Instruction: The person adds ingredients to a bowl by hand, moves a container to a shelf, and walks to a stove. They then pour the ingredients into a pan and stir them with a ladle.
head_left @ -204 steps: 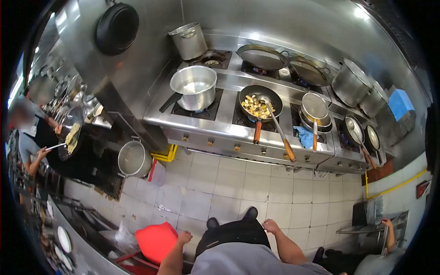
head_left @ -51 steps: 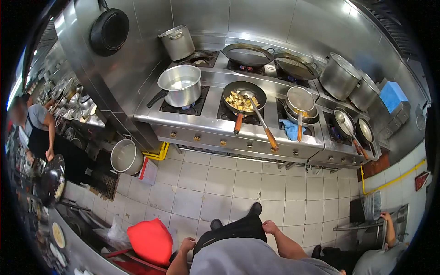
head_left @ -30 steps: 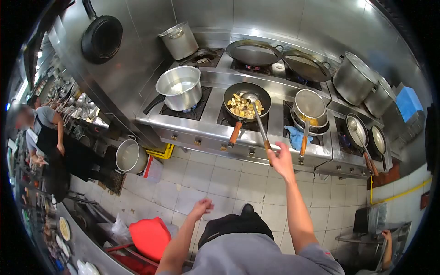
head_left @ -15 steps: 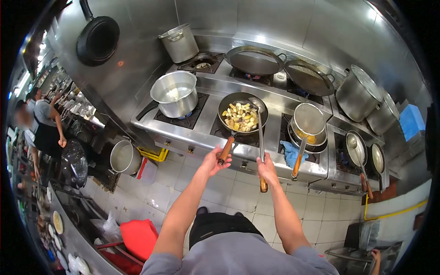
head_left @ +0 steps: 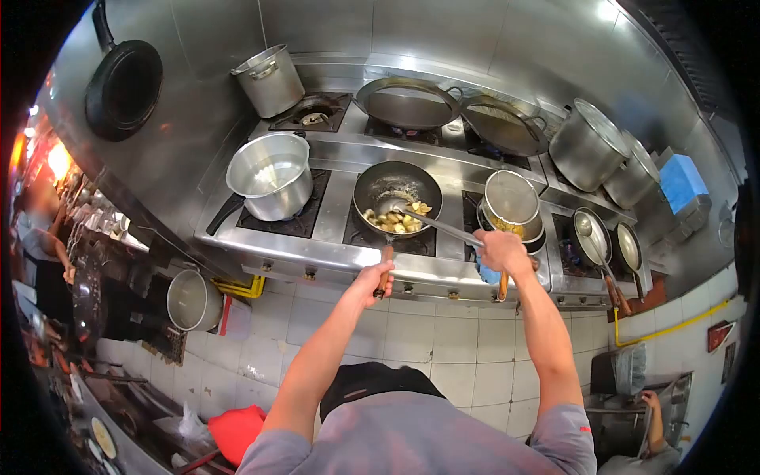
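A dark frying pan [head_left: 397,178] sits on a front burner, with pale and yellow food pieces [head_left: 396,220] gathered at its near side. My left hand [head_left: 372,283] is wrapped round the pan's wooden handle. My right hand [head_left: 503,252] grips the long metal ladle [head_left: 443,227], whose bowl rests in the pan among the food. Just beyond my right hand, a round strainer [head_left: 511,198] lies over another pan, its wooden handle pointing toward me. A blue cloth [head_left: 488,273] shows partly beneath my right hand.
Left of the pan stands a large pot [head_left: 270,176] of liquid. Two woks [head_left: 408,104] and tall pots [head_left: 587,144] line the back. Two small pans [head_left: 592,237] are at the right. People [head_left: 43,245] stand at far left; another person's arm [head_left: 655,423] shows lower right.
My right hand has moved right and up, swinging the ladle to a slant. The food has shifted toward the pan's near side. The whole view has shifted somewhat.
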A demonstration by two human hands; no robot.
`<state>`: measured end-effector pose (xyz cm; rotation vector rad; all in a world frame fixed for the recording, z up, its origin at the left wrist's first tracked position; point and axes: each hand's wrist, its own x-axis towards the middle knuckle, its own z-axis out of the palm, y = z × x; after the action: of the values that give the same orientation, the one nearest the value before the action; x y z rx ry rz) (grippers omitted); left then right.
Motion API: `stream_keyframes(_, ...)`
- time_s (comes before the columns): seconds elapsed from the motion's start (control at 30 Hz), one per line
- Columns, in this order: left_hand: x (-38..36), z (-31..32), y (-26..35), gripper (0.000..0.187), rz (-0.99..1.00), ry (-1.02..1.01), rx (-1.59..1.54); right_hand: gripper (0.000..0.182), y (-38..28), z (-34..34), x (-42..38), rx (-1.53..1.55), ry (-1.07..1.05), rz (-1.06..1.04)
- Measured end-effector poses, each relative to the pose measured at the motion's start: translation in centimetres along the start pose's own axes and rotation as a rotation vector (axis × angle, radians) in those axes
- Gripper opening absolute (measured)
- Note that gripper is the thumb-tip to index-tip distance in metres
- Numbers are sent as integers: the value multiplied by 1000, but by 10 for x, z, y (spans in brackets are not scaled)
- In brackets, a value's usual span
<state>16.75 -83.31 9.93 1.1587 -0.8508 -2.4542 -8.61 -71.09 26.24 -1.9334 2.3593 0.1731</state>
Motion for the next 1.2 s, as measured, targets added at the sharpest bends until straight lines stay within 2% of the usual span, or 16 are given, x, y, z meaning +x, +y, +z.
stream_keyframes(0.17, -23, 29, 2, 16, 105, 98, 124, 23, -3, -33, -45, -33, 33, 85)
stream_keyframes(0.23, -53, 43, -2, 17, 75, 51, 147, 25, -2, -53, -68, 25, -15, 157)
stream_keyframes(0.33, -43, 35, -9, 12, 69, 68, 154, 28, 2, -67, -92, 232, -132, 135)
stream_keyframes(0.43, -61, 57, 5, 11, 72, 85, 153, 28, 3, -59, -102, 248, -207, 137)
stream_keyframes(0.53, -92, 81, 33, 13, -4, 154, 288, 26, 4, -44, -97, 266, -190, 135)
stream_keyframes(0.63, -51, 55, 42, 11, 21, 49, 238, 25, 2, -21, -82, 285, -94, 141)
stream_keyframes(0.67, -55, 57, 36, 11, 18, 47, 251, 26, -1, -15, -74, 293, -61, 167)
stream_keyframes(0.73, -70, 53, 15, 9, 184, 38, 274, 26, -7, -11, -69, 310, -11, 190)
stream_keyframes(0.83, -104, 43, -20, 11, 149, 97, 262, 25, -7, -19, -86, 302, 25, 178)
stream_keyframes(0.93, -101, 43, -1, 12, 150, 73, 311, 24, -3, -31, -92, 303, -106, 165)
stream_keyframes(1.03, -64, 42, 26, 15, 130, -6, 310, 24, -15, -40, -85, 277, -75, 181)
stream_keyframes(1.13, -47, 54, 20, 16, 201, 40, 257, 24, -26, -28, -66, 243, -19, 188)
stream_keyframes(1.2, -72, 48, -9, 17, 219, 37, 264, 22, -28, -25, -65, 248, 15, 208)
